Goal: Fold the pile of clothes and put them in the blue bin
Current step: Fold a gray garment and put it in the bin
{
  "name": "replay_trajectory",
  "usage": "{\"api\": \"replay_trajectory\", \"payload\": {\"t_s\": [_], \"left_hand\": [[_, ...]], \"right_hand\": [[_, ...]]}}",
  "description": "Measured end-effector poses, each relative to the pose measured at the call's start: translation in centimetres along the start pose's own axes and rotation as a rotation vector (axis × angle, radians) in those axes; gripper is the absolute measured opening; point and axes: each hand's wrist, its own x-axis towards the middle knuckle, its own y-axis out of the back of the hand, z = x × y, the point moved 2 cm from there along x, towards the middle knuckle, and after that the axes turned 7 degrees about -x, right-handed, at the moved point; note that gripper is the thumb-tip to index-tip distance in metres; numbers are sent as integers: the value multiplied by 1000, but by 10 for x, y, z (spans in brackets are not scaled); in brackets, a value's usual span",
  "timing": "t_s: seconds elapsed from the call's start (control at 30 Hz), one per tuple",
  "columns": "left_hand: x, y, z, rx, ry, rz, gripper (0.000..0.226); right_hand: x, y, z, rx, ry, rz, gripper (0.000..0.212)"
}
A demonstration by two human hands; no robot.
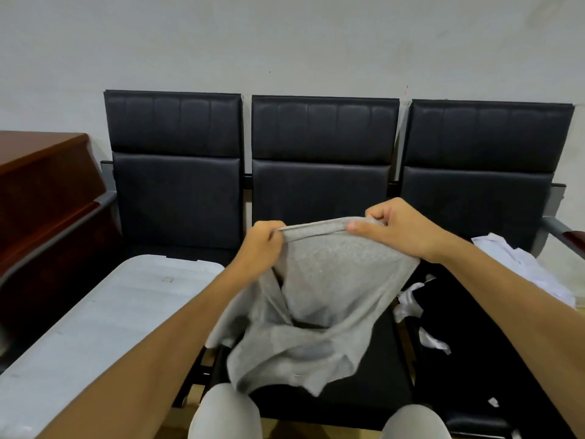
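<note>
Grey marl knit garment (319,299), held up by one hemmed edge over the middle seat of a black padded bench (323,153); the edge is stretched taut between two fists, presumably so the cloth hangs free and its shape can be found before folding

Left hand (259,245): fingers curled tight round the left end of the hem, thumb side toward the camera

Right hand (392,228): hem pinched between thumb and curled fingers at the right end, set slightly higher than the left, so the edge slopes

Lower part of the garment: bunched and twisted, draped toward the seat front and the person's knees; which part is sleeve or body cannot be told. Judged not yet folded

Remaining pile of clothes (493,299): white and black pieces heaped on the right-hand seat, just beside the held garment, kept within reach of the right hand

Pale lidded container (120,299): lying on the left-hand seat, lid closed; whether this is the blue bin cannot be told, as no plainly blue bin is seen

Reddish-brown wooden desk (47,185): at far left, beside the bench
</note>
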Motion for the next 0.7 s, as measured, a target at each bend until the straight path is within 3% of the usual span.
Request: {"api": "replay_trajectory", "payload": {"t_s": [0.1,0.17,0.27,0.4,0.53,0.63,0.7], "left_hand": [[-1,14,6,-110,-35,-136,26],[0,18,0,16,-89,-201,15],[4,27,-25,257,-109,-85,16],[-2,41,-74,537,27,21,25],[-5,58,-110,646,226,-56,32],[11,64,-122,686,264,-143,35],[32,66,-122,700,227,-136,35]], "right_hand": [[5,4,5,4,0,-46,53],[9,5,6,0,17,-32,53],[9,4,7,2,26,-36,54],[-1,15,16,51,-26,-86,57],[-13,32,40,28,-153,-342,40],[-2,31,72,-158,-221,-408,29],[22,27,93,-373,-236,-305,23]]}}
